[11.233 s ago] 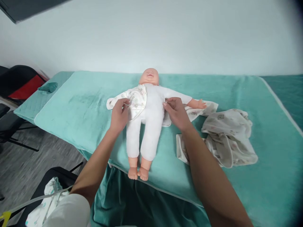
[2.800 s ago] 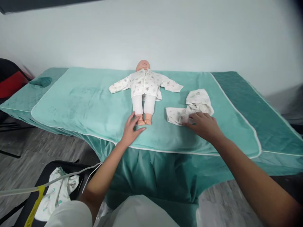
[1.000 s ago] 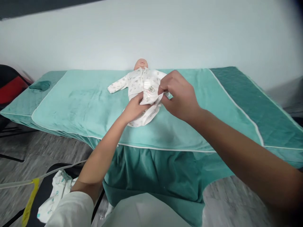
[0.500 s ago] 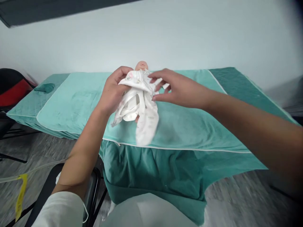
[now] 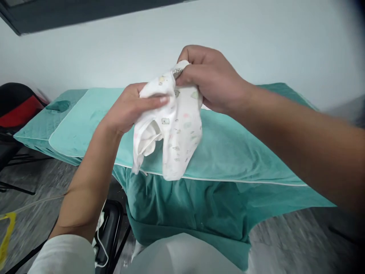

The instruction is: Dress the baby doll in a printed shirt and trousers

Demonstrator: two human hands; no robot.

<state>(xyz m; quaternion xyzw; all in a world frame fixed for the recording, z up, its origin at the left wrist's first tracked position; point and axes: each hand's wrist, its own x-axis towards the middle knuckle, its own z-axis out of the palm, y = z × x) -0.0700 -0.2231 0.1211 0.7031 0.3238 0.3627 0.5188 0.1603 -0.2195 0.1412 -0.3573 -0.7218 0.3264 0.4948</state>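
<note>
A small white baby garment [image 5: 184, 131] with printed pictures hangs between my hands above the green bed. My left hand [image 5: 132, 104] grips its left side, thumb lying over the front of the cloth and the other fingers hidden behind it. Higher up on the right, my right hand [image 5: 205, 76] pinches the top edge between thumb and fingers. The cloth's lower parts dangle near the front edge of the bed. The doll's head does not show; the garment and hands cover that spot.
A massage bed with a green cover [image 5: 228, 152] spans the view, against a white wall [image 5: 114, 49]. At the far left is a black and red chair [image 5: 21, 110]. A black chair [image 5: 111, 224] with a white cable stands at lower left, near a yellow strip [image 5: 7, 236].
My right hand has moved up and closed on the garment's top edge. The garment is raised and spread, its printed side showing. The doll's head has become hidden.
</note>
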